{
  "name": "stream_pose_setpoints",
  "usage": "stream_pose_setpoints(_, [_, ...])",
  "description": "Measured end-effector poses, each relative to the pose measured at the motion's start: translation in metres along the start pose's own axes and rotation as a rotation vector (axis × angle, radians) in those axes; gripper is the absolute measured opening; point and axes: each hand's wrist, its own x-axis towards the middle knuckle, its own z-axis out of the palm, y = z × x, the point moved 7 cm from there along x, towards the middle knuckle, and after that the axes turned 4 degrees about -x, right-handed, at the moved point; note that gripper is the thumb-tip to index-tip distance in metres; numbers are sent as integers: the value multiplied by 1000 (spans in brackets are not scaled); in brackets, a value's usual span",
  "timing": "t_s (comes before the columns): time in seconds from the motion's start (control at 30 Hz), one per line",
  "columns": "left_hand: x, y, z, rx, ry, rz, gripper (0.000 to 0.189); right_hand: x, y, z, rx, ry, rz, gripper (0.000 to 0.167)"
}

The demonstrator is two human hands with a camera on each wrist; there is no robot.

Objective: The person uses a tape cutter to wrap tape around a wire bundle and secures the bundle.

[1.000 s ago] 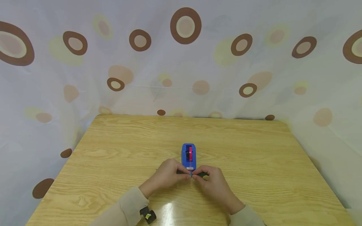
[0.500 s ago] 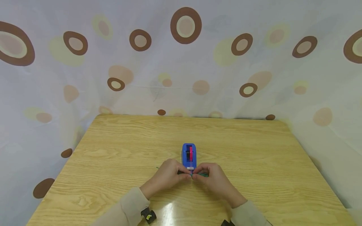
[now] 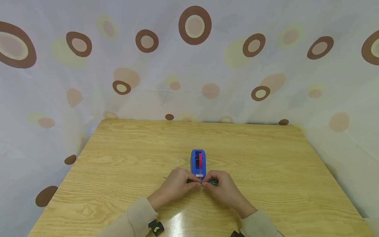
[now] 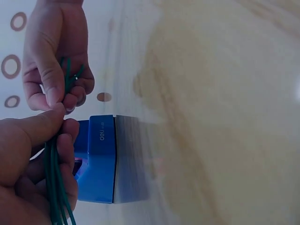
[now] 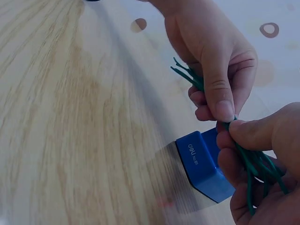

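Observation:
A bundle of thin green wires (image 5: 253,164) runs sideways between my two hands. My left hand (image 3: 177,182) pinches it between thumb and fingers. My right hand (image 3: 222,186) pinches it just beside, the thumb tips almost meeting in the right wrist view. Loose wire ends stick out past each hand. Directly in front of the fingertips stands a blue tape dispenser (image 3: 193,171) with a pink-red tape roll (image 3: 200,160). A strip of clear tape comes from its cutter down to the wires, where fingers hide most of it.
The dispenser stands on a wooden table (image 3: 133,148). Behind and at the sides hangs a pale curtain (image 3: 189,65) with brown rings. Black wrist cameras show below the sleeves, the left camera (image 3: 156,227) most plainly.
Both hands stay at the dispenser's front, still pinching the wires. Only the fingers and the wire ends at the right hand shift slightly; the dispenser stays put.

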Motion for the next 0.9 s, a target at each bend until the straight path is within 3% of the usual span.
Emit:
stream_pose_setpoints(0.23, [0, 0, -1, 1, -60, 1, 12, -1, 5, 2, -16, 43, -90, 15])
stream_pose_setpoints(0.43, [0, -3, -1, -47, -116, -40, 17, -2, 6, 2, -29, 56, -104, 16])
stream_pose_setpoints(0.9, [0, -7, -5, -75, -39, -120, 8, -2, 7, 3, -32, 51, -71, 10])
